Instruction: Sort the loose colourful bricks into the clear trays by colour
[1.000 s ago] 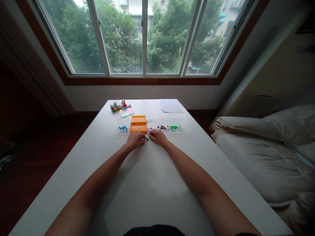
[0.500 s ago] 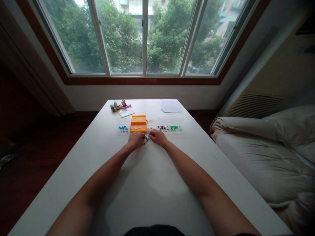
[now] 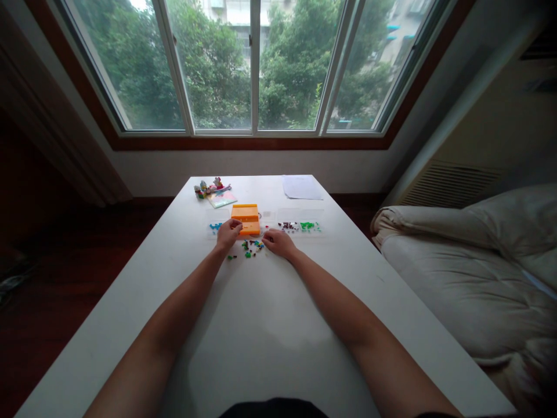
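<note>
My left hand (image 3: pixel 228 234) is over the near left corner of the orange box (image 3: pixel 251 228), thumb and fingers pinched together. Whatever the pinch holds is too small to make out. Just right of a loose pile of small coloured bricks (image 3: pixel 252 248), my right hand (image 3: pixel 279 242) rests with curled fingers. Its fingertips point toward the pile, and I cannot tell what they hold. The orange box lies open, with a few small pale pieces inside it. Close to my left hand are blue bricks (image 3: pixel 215 226) in a clear compartment.
Dark brown bricks (image 3: pixel 288 226) and green bricks (image 3: pixel 308 226) fill clear compartments at the right. Farther back on the white table (image 3: pixel 278 337) stand small built figures (image 3: pixel 213 187) beside a pale booklet (image 3: pixel 223 199). Paper sheets (image 3: pixel 302 187) lie at the far right.
My left hand has moved left and slightly away from me, from the pile to the orange box. More of the loose bricks now shows. My right hand has stayed nearly still.
</note>
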Available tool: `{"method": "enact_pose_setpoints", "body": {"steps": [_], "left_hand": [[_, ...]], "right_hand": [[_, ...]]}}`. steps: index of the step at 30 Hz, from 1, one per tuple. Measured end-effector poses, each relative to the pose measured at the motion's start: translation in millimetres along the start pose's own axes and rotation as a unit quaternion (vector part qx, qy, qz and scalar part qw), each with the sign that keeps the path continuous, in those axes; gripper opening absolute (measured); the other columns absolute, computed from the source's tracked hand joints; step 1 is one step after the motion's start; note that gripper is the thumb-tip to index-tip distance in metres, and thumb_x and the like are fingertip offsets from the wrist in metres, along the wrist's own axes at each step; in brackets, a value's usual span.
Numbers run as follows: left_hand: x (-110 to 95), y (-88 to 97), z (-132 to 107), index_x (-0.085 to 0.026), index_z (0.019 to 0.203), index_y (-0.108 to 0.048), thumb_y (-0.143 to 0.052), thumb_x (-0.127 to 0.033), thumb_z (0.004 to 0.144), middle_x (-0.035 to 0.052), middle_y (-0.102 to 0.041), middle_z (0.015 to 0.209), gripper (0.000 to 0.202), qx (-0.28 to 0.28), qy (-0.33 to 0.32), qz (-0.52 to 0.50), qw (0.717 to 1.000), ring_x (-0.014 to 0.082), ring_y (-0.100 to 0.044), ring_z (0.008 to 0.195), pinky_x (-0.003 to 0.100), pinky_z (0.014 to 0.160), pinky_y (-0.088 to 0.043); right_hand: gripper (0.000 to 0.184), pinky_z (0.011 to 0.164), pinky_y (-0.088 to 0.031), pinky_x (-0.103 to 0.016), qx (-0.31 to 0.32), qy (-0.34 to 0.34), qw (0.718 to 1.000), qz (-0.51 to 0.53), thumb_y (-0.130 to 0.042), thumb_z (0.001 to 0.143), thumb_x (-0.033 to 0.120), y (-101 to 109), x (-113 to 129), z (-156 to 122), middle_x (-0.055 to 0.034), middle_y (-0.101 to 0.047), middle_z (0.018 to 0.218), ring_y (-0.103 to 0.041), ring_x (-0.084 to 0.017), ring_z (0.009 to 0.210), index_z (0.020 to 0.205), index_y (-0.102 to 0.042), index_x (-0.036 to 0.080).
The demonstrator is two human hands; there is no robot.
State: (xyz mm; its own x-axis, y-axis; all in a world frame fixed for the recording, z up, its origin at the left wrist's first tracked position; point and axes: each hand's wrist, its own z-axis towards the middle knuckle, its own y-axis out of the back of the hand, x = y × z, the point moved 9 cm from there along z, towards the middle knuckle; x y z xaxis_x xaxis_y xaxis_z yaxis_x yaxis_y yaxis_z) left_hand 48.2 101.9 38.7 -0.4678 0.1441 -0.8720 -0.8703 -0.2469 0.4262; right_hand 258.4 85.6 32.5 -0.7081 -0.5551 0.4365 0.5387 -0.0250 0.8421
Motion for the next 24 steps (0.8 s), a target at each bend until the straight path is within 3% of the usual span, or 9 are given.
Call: {"method": "enact_pose_setpoints", "body": {"steps": [4,7,11,16,24], "left_hand": [[15,4.1,6,-0.015,0.101,-0.07,-0.064,-0.03,0.082,0.006,-0.073,0.092,0.025,-0.031,0.039,-0.085,0.995,0.013,-0.065,0.073,0.024,0.065,-0.055],[16,5.1,6,-0.015,0.113,-0.067,-0.06,-0.025,0.084,0.0083,-0.074,0.103,0.031,-0.03,0.041,-0.078,0.996,0.0137,-0.067,0.079,0.025,0.068,-0.056],[3,9.7,3,-0.019,0.106,-0.072,-0.057,-0.022,0.086,0.0063,-0.075,0.105,0.024,-0.002,-0.022,0.069,0.997,0.017,-0.068,0.086,0.03,0.08,-0.055],[-19,2.3,-11,-0.023,0.098,-0.074,-0.058,-0.022,0.086,0.0048,-0.074,0.101,0.02,0.062,-0.108,0.258,0.958,0.0198,-0.067,0.089,0.031,0.084,-0.05],[-30,-16.1,-27,-0.024,0.094,-0.074,-0.056,-0.031,0.09,0.007,-0.07,0.099,0.019,0.111,-0.138,0.369,0.912,0.0218,-0.065,0.089,0.029,0.076,-0.045]], "right_hand": [[0.013,0.069,-0.033,-0.024,0.005,-0.003,1.0,-0.003,-0.061,0.089,0.027,-1,-1,1,-0.0017,-0.063,0.084,-0.051,-0.013,0.074,0.08,-0.067,0.019],[0.014,0.069,-0.033,-0.023,0.003,-0.001,1.0,-0.002,-0.06,0.09,0.028,-2,-2,1,-0.0017,-0.063,0.084,-0.051,-0.013,0.074,0.081,-0.067,0.019],[0.015,0.068,-0.032,-0.023,0.0,0.001,1.0,-0.004,-0.06,0.09,0.029,-3,-2,1,-0.0013,-0.063,0.083,-0.051,-0.012,0.074,0.08,-0.066,0.019],[0.015,0.068,-0.032,-0.023,-0.003,0.004,1.0,0.002,-0.06,0.09,0.029,-1,-1,0,-0.0008,-0.062,0.082,-0.051,-0.012,0.074,0.08,-0.066,0.019],[0.015,0.068,-0.032,-0.023,-0.001,0.0,1.0,0.0,-0.061,0.09,0.029,0,0,0,-0.0011,-0.063,0.083,-0.051,-0.012,0.074,0.08,-0.066,0.02]]}}
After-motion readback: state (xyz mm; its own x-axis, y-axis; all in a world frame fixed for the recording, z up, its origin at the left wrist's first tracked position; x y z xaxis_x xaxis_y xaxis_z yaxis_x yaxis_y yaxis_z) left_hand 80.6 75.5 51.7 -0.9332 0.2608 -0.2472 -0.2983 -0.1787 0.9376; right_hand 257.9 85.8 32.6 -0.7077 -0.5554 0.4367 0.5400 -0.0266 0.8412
